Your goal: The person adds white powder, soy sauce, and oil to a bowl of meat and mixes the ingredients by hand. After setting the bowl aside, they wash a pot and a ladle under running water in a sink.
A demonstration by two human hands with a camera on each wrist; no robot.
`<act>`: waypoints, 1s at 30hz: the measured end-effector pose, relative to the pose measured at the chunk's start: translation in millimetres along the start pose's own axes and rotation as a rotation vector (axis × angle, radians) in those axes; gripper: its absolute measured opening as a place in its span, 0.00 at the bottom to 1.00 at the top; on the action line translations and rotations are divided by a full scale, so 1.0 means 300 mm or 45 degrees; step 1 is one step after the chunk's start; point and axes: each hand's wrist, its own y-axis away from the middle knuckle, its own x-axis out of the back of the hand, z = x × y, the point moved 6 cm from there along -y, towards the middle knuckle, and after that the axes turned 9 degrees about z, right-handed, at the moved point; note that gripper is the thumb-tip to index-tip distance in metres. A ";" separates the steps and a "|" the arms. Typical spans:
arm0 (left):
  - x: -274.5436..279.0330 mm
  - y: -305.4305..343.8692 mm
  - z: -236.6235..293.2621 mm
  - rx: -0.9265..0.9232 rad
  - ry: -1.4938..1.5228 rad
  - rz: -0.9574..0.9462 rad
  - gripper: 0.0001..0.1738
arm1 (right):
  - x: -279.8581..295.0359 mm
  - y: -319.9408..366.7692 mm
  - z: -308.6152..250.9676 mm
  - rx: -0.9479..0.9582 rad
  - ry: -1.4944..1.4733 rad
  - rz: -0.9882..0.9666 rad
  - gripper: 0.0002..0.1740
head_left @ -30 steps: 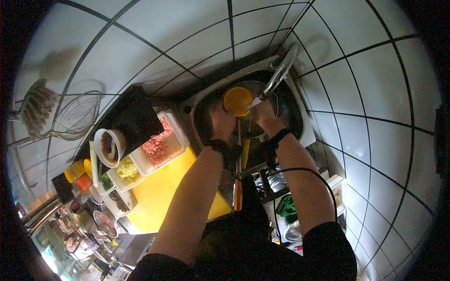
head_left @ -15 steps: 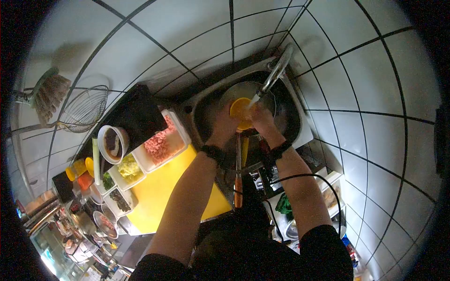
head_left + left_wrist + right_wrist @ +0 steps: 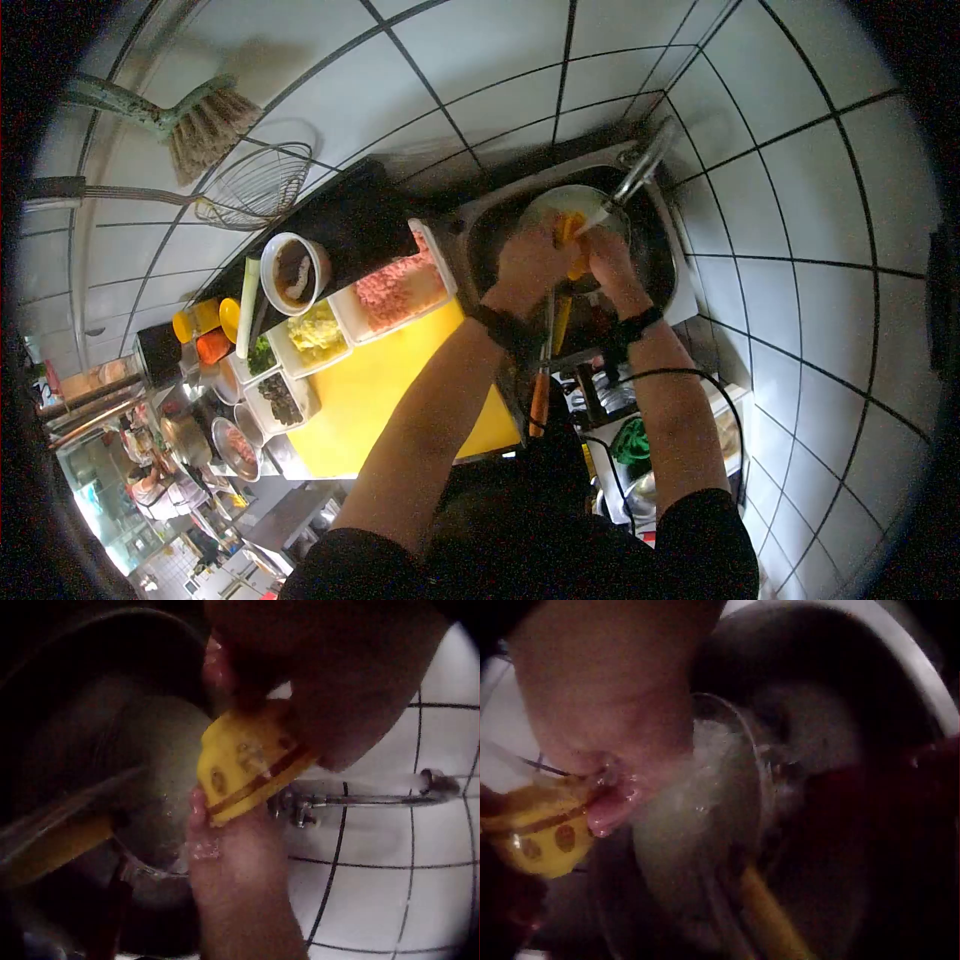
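Observation:
Both hands hold a small yellow bowl [image 3: 569, 226] with a brown band and brown spots, tipped on its side in the sink [image 3: 478, 240]. My left hand [image 3: 530, 264] grips it from the left, and its fingers are partly hidden by the bowl in the left wrist view. Wet fingers of my right hand [image 3: 619, 761] pinch the bowl's edge on the other side. Water runs from the tap [image 3: 645, 165] over the bowl and hands. Below them sits a round vessel of cloudy water [image 3: 697, 810].
A long wooden-handled utensil [image 3: 540, 400] and a yellow handle [image 3: 562, 322] lean in the sink. To the left are a yellow cutting board [image 3: 390, 395], a container of diced pink meat [image 3: 398, 292] and a tub of dark liquid [image 3: 318, 262]. A brush [image 3: 212, 128] and wire whisk [image 3: 255, 190] hang on the wall.
The bowl first showed its round opening upward; it has come under the tap's stream and turned onto its side between the hands. The head view has swung left.

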 end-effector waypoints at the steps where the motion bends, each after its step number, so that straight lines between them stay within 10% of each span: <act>1: 0.015 -0.001 0.010 0.083 0.100 -0.101 0.41 | 0.000 -0.003 0.001 0.153 -0.084 -0.013 0.11; 4: 0.046 0.032 0.000 -0.119 -0.036 0.567 0.39 | -0.110 0.086 0.005 -0.247 -0.826 -0.137 0.11; 8: -0.034 0.041 -0.073 -0.137 -0.122 0.521 0.38 | -0.116 0.049 0.035 -0.220 -0.770 -0.520 0.12; 11: -0.031 0.005 -0.100 -0.137 -0.098 0.404 0.38 | -0.077 0.011 0.034 -0.048 0.105 -0.122 0.13; 14: -0.046 0.001 -0.068 -0.139 -0.069 0.337 0.38 | -0.014 -0.075 0.172 0.884 0.361 0.279 0.13; 17: 0.003 0.062 0.011 -0.249 0.005 0.599 0.37 | -0.082 0.037 0.031 0.565 0.449 -0.282 0.12; 20: -0.003 0.018 -0.035 -0.153 0.020 0.338 0.36 | -0.035 0.052 -0.077 0.216 0.408 0.028 0.14; 23: -0.027 0.006 -0.042 -0.085 0.033 0.182 0.35 | -0.017 0.016 0.028 -0.017 -0.443 0.134 0.15; 26: -0.010 0.069 0.018 -0.195 0.088 0.613 0.31 | -0.074 0.074 -0.027 1.098 0.702 -0.265 0.16; 28: -0.010 0.052 0.005 -0.096 0.121 0.447 0.35 | -0.013 0.084 -0.128 0.056 0.662 -0.070 0.14; 30: 0.009 0.022 -0.007 -0.002 0.156 0.305 0.38 | -0.066 0.147 -0.101 -0.062 0.120 0.066 0.14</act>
